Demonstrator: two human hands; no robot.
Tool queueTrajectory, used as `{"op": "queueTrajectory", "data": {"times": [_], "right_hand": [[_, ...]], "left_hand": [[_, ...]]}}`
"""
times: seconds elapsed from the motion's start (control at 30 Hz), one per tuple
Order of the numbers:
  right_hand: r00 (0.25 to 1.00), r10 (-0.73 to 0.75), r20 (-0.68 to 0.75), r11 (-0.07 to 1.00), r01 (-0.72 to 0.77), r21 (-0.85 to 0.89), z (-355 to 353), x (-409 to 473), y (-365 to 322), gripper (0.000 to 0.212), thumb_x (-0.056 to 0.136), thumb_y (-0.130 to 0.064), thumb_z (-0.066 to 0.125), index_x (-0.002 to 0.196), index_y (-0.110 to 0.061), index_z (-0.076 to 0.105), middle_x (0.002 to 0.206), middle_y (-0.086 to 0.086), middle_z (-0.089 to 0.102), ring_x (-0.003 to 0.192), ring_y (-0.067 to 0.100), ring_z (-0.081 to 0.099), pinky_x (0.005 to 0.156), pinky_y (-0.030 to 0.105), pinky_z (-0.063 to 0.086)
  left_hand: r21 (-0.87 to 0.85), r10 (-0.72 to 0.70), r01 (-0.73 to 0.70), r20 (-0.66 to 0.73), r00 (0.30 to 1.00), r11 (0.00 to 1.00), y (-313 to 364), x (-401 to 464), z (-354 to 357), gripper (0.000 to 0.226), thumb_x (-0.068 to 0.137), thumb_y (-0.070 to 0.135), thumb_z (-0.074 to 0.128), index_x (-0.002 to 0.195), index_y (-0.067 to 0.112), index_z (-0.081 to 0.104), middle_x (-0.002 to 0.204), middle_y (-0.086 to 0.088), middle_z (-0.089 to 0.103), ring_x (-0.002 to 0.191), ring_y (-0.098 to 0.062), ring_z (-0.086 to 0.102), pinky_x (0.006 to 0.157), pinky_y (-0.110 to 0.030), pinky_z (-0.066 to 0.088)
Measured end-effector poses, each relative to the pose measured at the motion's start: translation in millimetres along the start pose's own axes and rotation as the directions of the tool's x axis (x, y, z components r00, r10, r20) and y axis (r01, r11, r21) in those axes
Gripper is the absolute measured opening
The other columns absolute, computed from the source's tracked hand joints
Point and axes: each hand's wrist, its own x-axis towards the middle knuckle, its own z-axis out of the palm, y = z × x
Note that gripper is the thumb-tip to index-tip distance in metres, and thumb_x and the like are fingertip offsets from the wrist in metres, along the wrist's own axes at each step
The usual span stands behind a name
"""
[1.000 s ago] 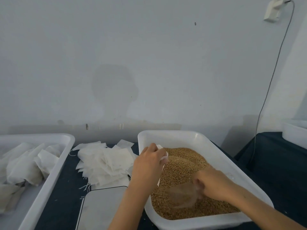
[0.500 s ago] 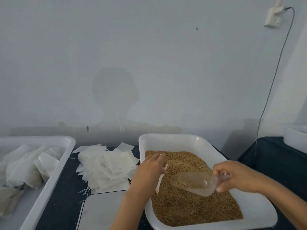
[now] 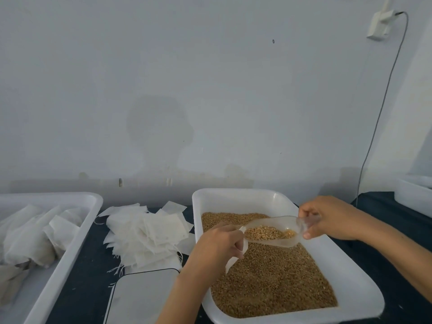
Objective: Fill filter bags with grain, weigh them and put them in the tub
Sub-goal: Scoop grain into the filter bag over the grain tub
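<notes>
Scale (image 3: 142, 298) at near edge, left hand (image 3: 218, 245) pinching filter bag (image 3: 235, 259) over grain tray (image 3: 360, 298), right hand (image 3: 327, 218) gripping clear scoop (image 3: 272, 231) of grain at bag mouth, empty bags (image 3: 147, 232) piled beyond, tub (image 3: 70, 249) of filled bags far left

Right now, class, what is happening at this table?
A person's right hand holds a clear scoop of grain above the grain tub. The left hand grips a filter bag at the scoop's tip. Empty bags lie stacked beside it; the scale is bare.
</notes>
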Motion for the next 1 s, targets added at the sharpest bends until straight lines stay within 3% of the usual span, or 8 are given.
{"op": "queueTrajectory", "data": {"times": [0.1, 0.23, 0.43, 0.63, 0.77, 0.87, 1.0], "right_hand": [[1.000, -0.004, 0.003, 0.995, 0.004, -0.098, -4.9, 4.9, -6.6, 0.022, 0.075, -0.028, 0.076, 0.072, -0.026, 0.055, 0.081, -0.014, 0.055, 0.085, 0.006, 0.055, 0.080, 0.029, 0.045], [0.999, -0.013, -0.031, 0.977, 0.006, -0.214, -6.8, 11.1, -14.1, 0.029, 0.072, -0.028, 0.078, 0.066, -0.026, 0.050, 0.068, -0.013, 0.050, 0.065, 0.000, 0.046, 0.055, 0.021, 0.031], [0.997, -0.024, -0.078, 0.942, -0.003, -0.336, -7.0, 18.8, -21.3, 0.033, 0.070, -0.029, 0.079, 0.063, -0.024, 0.047, 0.068, -0.013, 0.051, 0.068, 0.007, 0.051, 0.049, 0.021, 0.026], [0.998, 0.001, -0.070, 0.948, -0.023, -0.318, -6.5, 18.6, -22.5, 0.034, 0.070, -0.027, 0.080, 0.062, -0.025, 0.047, 0.063, -0.012, 0.049, 0.059, 0.003, 0.046, 0.050, 0.021, 0.028], [1.000, 0.016, 0.009, 0.982, -0.014, -0.189, -2.1, 14.3, -17.8, 0.032, 0.074, -0.025, 0.078, 0.064, -0.026, 0.048, 0.062, -0.010, 0.050, 0.058, 0.001, 0.044, 0.053, 0.018, 0.029], [0.992, 0.039, 0.122, 0.998, -0.034, -0.044, 7.9, 8.3, -10.2, 0.023, 0.079, -0.022, 0.073, 0.073, -0.020, 0.051, 0.082, -0.006, 0.058, 0.074, 0.005, 0.051, 0.064, 0.021, 0.037], [0.977, 0.104, 0.187, 0.962, -0.147, 0.232, 27.5, 1.2, 6.4, 0.016, 0.084, -0.014, 0.067, 0.083, -0.012, 0.050, 0.100, 0.007, 0.062, 0.081, 0.011, 0.056, 0.068, 0.021, 0.044]], "left_hand": [[-0.037, 0.024, -0.026, -0.038, 0.999, 0.999, -1.1, -1.5, -0.2, 0.013, 0.084, 0.023, 0.065, 0.085, 0.010, 0.063, 0.087, 0.007, 0.056, 0.082, 0.001, 0.032, 0.067, -0.011, 0.026], [-0.065, 0.038, -0.041, -0.044, 0.998, 0.997, -0.8, -3.2, -0.8, 0.013, 0.081, 0.023, 0.068, 0.083, 0.011, 0.065, 0.085, 0.009, 0.056, 0.080, 0.002, 0.030, 0.066, -0.008, 0.026], [-0.032, 0.049, -0.049, -0.009, 0.999, 0.998, 1.3, -1.9, -3.1, 0.016, 0.085, 0.024, 0.065, 0.089, 0.009, 0.065, 0.097, 0.001, 0.062, 0.086, 0.000, 0.032, 0.068, -0.012, 0.023], [-0.033, 0.031, -0.032, -0.014, 0.999, 0.999, 2.8, -2.5, -6.7, 0.017, 0.085, 0.023, 0.064, 0.088, 0.006, 0.063, 0.096, -0.001, 0.061, 0.086, -0.002, 0.033, 0.070, -0.015, 0.027], [-0.060, -0.030, 0.028, -0.047, 0.998, 0.998, 1.7, -2.9, -7.1, 0.014, 0.086, 0.019, 0.063, 0.088, 0.006, 0.061, 0.096, -0.001, 0.060, 0.087, -0.006, 0.040, 0.073, -0.017, 0.031], [-0.121, -0.099, 0.085, -0.116, 0.988, 0.989, 1.4, -4.9, -7.2, 0.009, 0.086, 0.015, 0.063, 0.085, 0.007, 0.058, 0.088, 0.003, 0.055, 0.084, -0.010, 0.043, 0.072, -0.021, 0.033], [-0.243, -0.197, 0.148, -0.195, 0.961, 0.959, -0.5, -5.6, -4.0, 0.015, 0.086, 0.005, 0.060, 0.078, 0.012, 0.049, 0.077, 0.010, 0.044, 0.068, -0.002, 0.040, 0.062, -0.012, 0.031]]}}
